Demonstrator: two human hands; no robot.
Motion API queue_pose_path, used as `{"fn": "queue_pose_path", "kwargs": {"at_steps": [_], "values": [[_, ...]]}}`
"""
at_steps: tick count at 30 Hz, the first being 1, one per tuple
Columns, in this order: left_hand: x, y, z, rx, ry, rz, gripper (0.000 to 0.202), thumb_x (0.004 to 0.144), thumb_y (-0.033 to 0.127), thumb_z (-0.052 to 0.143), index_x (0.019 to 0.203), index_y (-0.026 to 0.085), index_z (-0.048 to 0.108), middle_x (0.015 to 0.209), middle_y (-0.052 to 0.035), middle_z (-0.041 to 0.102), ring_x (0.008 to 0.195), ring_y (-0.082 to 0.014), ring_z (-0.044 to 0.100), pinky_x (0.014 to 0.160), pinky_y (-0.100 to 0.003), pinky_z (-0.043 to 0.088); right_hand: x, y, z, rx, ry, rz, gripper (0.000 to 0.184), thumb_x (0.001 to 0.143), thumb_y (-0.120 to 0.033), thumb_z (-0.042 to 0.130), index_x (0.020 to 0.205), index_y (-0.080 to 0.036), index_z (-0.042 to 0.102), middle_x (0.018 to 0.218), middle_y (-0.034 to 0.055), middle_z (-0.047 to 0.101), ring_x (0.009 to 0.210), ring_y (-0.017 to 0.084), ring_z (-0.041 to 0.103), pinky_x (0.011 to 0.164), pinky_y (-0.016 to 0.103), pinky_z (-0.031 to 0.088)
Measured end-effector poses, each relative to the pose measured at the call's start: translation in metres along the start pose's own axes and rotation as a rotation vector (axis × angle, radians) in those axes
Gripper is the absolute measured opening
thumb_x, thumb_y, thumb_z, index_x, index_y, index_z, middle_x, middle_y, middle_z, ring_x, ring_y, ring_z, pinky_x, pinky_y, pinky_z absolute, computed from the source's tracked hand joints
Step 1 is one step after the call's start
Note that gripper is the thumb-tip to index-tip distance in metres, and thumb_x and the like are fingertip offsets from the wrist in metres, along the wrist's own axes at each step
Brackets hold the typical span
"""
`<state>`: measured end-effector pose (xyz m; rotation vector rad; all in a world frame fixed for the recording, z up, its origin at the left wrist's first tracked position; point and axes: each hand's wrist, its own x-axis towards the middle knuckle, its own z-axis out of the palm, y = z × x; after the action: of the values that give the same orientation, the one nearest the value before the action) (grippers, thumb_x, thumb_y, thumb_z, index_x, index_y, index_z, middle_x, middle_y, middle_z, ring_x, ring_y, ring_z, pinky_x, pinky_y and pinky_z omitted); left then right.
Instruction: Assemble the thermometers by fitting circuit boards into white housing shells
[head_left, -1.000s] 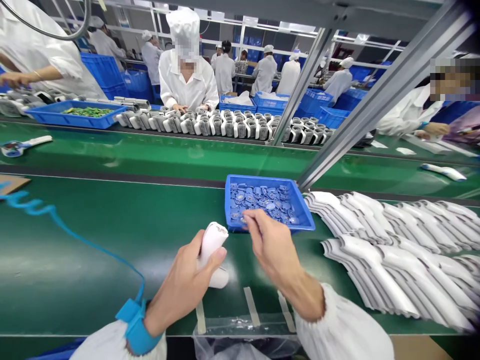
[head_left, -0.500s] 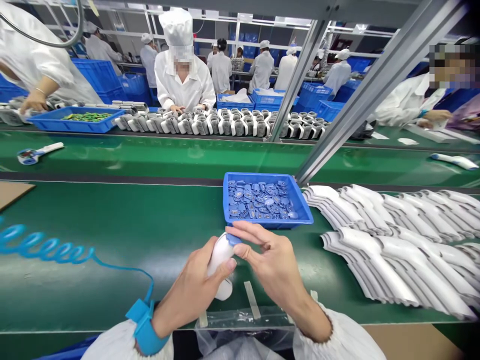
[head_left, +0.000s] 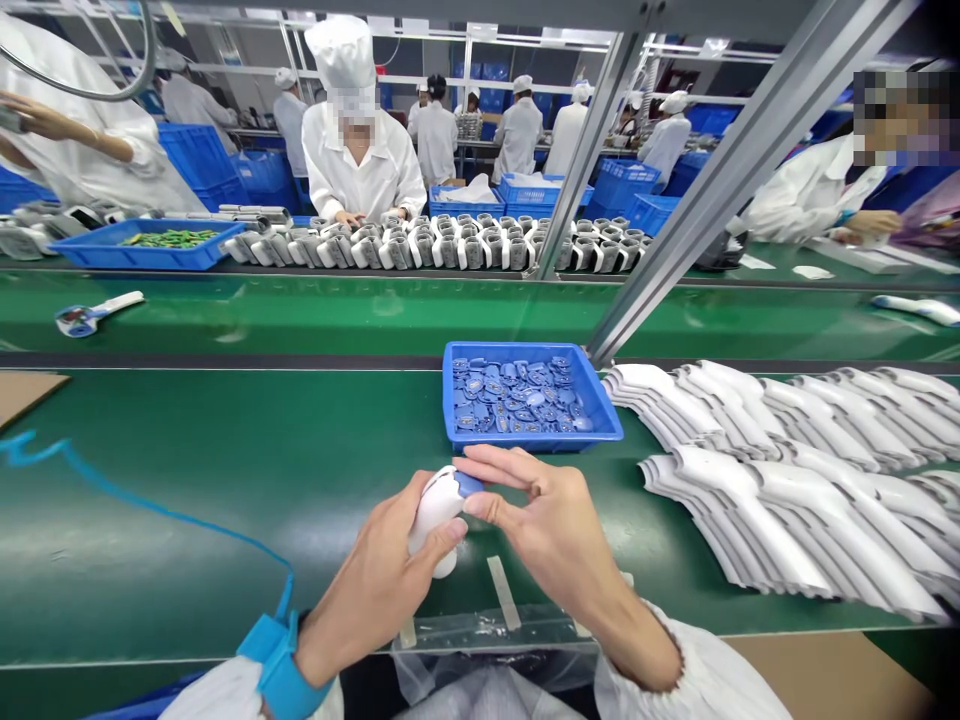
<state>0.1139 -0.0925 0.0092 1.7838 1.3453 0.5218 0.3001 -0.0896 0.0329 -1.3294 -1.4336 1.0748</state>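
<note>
Left hand [head_left: 367, 590] clamped on white plastic housing [head_left: 433, 510] | right hand [head_left: 547, 530] pinching blue plastic part [head_left: 469, 484] | hands together | housing likely light, slick: grip body

Bright, even light from ceiling strip lights [head_left: 570, 33]; shadows faint. Soft glare on green conveyor belt [head_left: 187, 500]. Wide-angle bend at frame edges; sharp overall.

Housing: white plastic housing [head_left: 433, 512], curved, glossy.
Insert: blue plastic part [head_left: 469, 485], at the housing's upper end.
Pose: tilted, gripped by left hand [head_left: 375, 590]; right hand [head_left: 555, 530] touching insert.
</note>
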Motion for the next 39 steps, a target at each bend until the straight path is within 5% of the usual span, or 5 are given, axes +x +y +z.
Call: {"fn": "queue_pose_path", "kwargs": {"at_steps": [9,22,28,34,39], "values": [[-0.003,0.0,0.003,0.214,-0.025,0.137,0.035,0.104,0.039,0.032,0.134,0.027,0.046,0.117,-0.004,0.067,0.099,-0.0208,0.063,0.084,-0.033,0.046,-0.007,0.014,0.003,-0.11,-0.149,-0.014,0.034,0.096,-0.033,0.057,0.129,-0.027,0.065,0.128,0.0019,0.069,0.117,0.021,0.065,0.102,0.036,0.051],[0.013,0.007,0.02,0.663,0.115,0.486,0.017,0.098,0.03,0.049,0.099,0.019,0.063,0.088,-0.0049,0.067,0.082,-0.0233,0.06,0.075,-0.037,0.039,-0.045,0.056,0.019,-0.159,0.199,-0.048,0.019,0.1,-0.026,0.045,0.11,-0.024,0.061,0.111,0.0046,0.071,0.094,0.016,0.069,0.08,0.026,0.053],[0.011,-0.008,0.029,0.287,0.585,0.128,0.038,0.1,0.034,0.044,0.066,0.019,0.05,0.067,-0.0013,0.054,0.066,-0.0146,0.05,0.064,-0.029,0.037,-0.058,0.047,0.013,-0.204,-0.084,0.023,0.025,0.1,-0.033,0.048,0.122,-0.025,0.056,0.116,0.0054,0.067,0.091,0.017,0.067,0.08,0.029,0.055],[0.031,-0.014,0.034,0.344,0.578,0.163,0.051,0.098,0.033,0.045,0.049,0.019,0.04,0.05,0.0,0.044,0.052,-0.0127,0.039,0.057,-0.03,0.03,-0.055,0.05,0.041,-0.474,-0.158,-0.148,0.036,0.102,-0.032,0.038,0.122,-0.014,0.06,0.098,0.0128,0.069,0.078,0.024,0.067,0.067,0.037,0.052],[0.011,-0.013,0.006,0.094,0.339,0.155,0.034,0.094,0.04,0.054,0.069,0.018,0.062,0.079,-0.0034,0.065,0.074,-0.016,0.058,0.071,-0.029,0.043,-0.049,0.045,0.035,0.079,-0.211,0.367,0.043,0.098,-0.05,0.039,0.095,-0.017,0.066,0.065,0.0021,0.061,0.047,0.013,0.051,0.045,0.025,0.04]]}}
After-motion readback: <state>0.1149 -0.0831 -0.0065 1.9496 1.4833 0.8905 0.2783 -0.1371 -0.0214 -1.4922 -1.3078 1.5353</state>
